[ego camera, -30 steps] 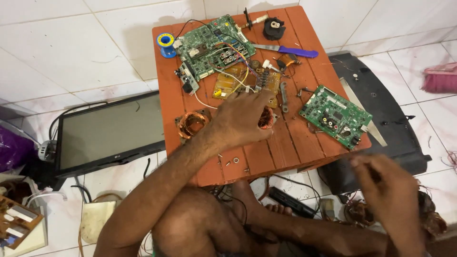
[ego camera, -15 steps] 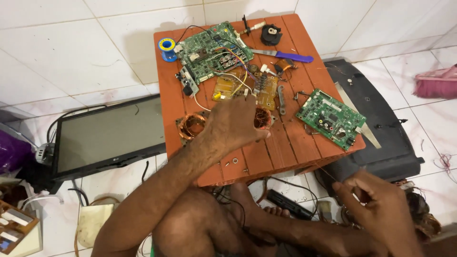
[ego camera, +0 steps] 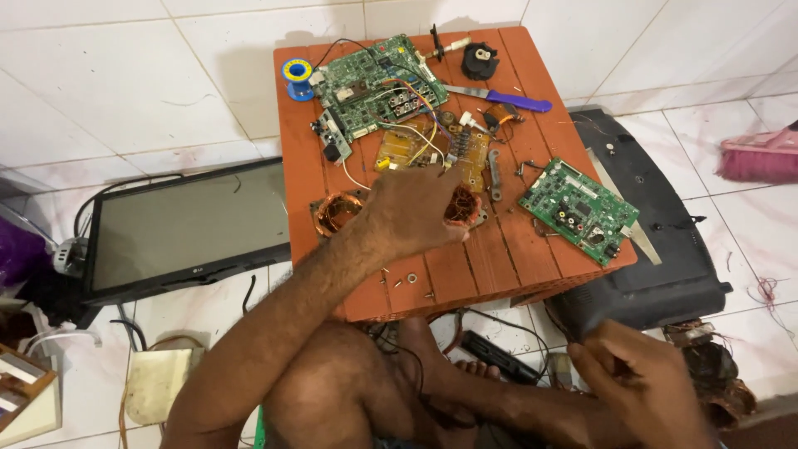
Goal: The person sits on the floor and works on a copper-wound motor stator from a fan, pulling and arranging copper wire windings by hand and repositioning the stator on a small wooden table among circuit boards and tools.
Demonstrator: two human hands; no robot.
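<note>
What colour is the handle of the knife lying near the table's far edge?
Purple, on the knife with a metal blade, on the slatted reddish-brown table; clearest in the head view.

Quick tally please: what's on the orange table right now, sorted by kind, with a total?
Green circuit boards: 2, large and small
Yellow-brown circuit board: 1
Copper wire coils: 2, one clear of the left hand, one under it
Solder spool: 1
Purple-handled tool: 1
Black round part: 1
Total: 8, not counting loose screws and small bits

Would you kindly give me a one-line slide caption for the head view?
Left hand rests on a copper coil on the orange table among circuit boards; right hand is low near the floor.
</note>
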